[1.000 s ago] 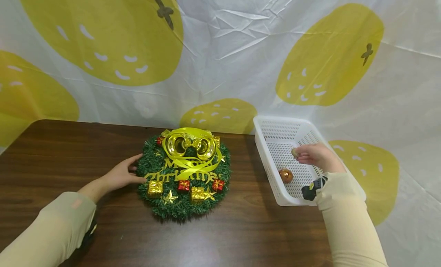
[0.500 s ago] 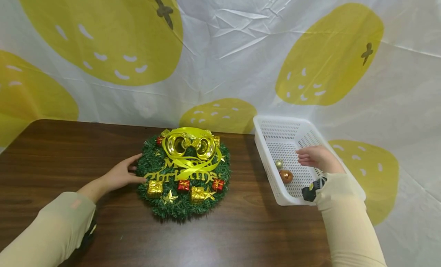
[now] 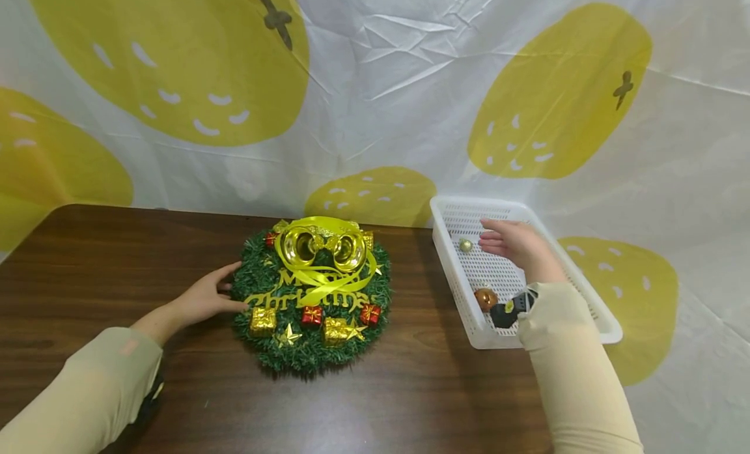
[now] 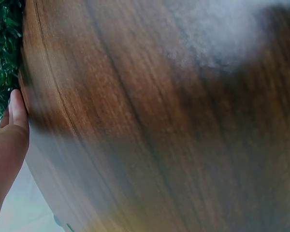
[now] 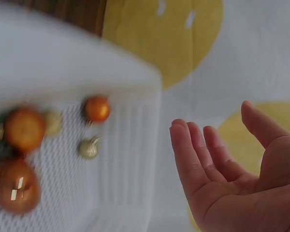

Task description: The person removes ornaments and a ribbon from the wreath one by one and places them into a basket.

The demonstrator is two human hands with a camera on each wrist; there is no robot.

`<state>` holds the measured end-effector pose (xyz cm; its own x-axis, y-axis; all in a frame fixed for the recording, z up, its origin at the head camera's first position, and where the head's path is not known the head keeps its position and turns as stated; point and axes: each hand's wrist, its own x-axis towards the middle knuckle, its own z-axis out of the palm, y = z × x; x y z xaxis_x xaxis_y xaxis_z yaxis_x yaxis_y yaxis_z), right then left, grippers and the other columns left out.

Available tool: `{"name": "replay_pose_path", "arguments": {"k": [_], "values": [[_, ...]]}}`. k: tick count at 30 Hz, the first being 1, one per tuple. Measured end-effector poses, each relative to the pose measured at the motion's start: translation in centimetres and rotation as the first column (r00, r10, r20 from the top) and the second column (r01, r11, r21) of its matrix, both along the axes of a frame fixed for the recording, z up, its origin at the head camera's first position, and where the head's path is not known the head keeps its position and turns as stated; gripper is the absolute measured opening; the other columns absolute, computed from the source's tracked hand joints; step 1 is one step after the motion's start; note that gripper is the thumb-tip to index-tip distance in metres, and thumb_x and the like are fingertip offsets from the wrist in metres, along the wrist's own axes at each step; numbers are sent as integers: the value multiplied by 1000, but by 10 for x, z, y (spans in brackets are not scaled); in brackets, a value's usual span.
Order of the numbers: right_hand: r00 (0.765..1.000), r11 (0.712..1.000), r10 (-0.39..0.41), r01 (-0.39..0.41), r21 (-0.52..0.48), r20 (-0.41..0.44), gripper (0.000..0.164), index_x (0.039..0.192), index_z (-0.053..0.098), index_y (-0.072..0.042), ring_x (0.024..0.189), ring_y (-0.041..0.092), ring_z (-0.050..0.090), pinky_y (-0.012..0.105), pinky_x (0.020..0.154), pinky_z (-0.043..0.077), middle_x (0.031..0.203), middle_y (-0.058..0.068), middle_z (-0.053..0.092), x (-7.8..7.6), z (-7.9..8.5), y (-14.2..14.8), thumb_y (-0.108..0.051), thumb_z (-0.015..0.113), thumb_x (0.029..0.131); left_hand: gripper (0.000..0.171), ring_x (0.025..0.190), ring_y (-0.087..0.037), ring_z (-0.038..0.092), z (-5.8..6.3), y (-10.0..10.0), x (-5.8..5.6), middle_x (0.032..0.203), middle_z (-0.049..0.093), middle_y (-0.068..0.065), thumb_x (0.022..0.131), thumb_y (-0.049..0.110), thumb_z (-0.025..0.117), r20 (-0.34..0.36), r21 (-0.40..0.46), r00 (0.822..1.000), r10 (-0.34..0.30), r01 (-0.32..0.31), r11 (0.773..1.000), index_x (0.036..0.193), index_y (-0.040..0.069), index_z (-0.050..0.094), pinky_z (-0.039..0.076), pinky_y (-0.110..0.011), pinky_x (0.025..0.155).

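A green wreath (image 3: pixel 313 346) with gold "Merry Christmas" lettering, gold bells (image 3: pixel 349 253), yellow ribbon, stars and small gift boxes lies on the table. My left hand (image 3: pixel 202 299) touches its left edge, thumb and fingers spread apart. In the left wrist view only a strip of the green wreath (image 4: pixel 5 53) shows beside the thumb. Over the white basket (image 3: pixel 454 278), my right hand (image 3: pixel 518 245) hangs with fingers extended and holds nothing. Inside lie a small gold bauble (image 3: pixel 465 245) and a copper bauble (image 3: pixel 485 299). The right wrist view adds a smaller orange bauble (image 5: pixel 96 109) and others, partly blurred.
The dark wooden table (image 3: pixel 375 402) carries the wreath in the middle and the basket at the right. Behind both hangs a white cloth (image 3: pixel 387 115) printed with large yellow fruit. A black wrist device (image 3: pixel 508 312) covers part of the basket's near end.
A second ago my right hand pinched a small gold bauble; it has let go. The hand has since moved towards the basket's back left. My left hand and the wreath stay put.
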<state>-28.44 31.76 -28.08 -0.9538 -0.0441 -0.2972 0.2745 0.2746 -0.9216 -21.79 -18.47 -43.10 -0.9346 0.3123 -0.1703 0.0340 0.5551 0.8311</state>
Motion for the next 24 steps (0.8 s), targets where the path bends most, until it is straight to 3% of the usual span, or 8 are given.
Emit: {"name": "replay_pose_path", "arguments": {"k": [4,8,12,24], "values": [[999,1000,5,-6,-27,-33,66,143,18,15,66,1,65,16,75,56,73,-6,61,-3,4,-27,-22,49,97,97,124,-55,33,1,1,0,144,14,-41,84,25,70,-3,-10,1000,3,-3,1000,149,-3,4,45,-56,94],[999,1000,26,-26,-1,-47,62,142,25,13,67,0,65,18,78,55,101,14,60,-7,1,-50,-23,49,97,96,125,-55,32,1,2,0,145,12,-40,84,24,70,-4,-14,1000,4,-4,1000,149,-3,4,44,-57,95],[999,999,38,-38,17,-36,60,141,29,11,67,0,64,21,83,55,129,29,46,-12,-7,-71,-24,49,97,96,125,-56,32,2,2,0,145,12,-41,85,23,70,-3,-8,1000,6,-6,1000,149,-4,4,44,-58,95],[998,998,57,-58,21,15,60,140,33,9,76,10,61,39,101,46,132,30,47,-20,-40,-118,-25,54,95,99,126,-55,31,1,3,0,146,12,-40,83,27,71,1,3,1000,12,-12,1000,149,-3,5,43,-57,97]]}}
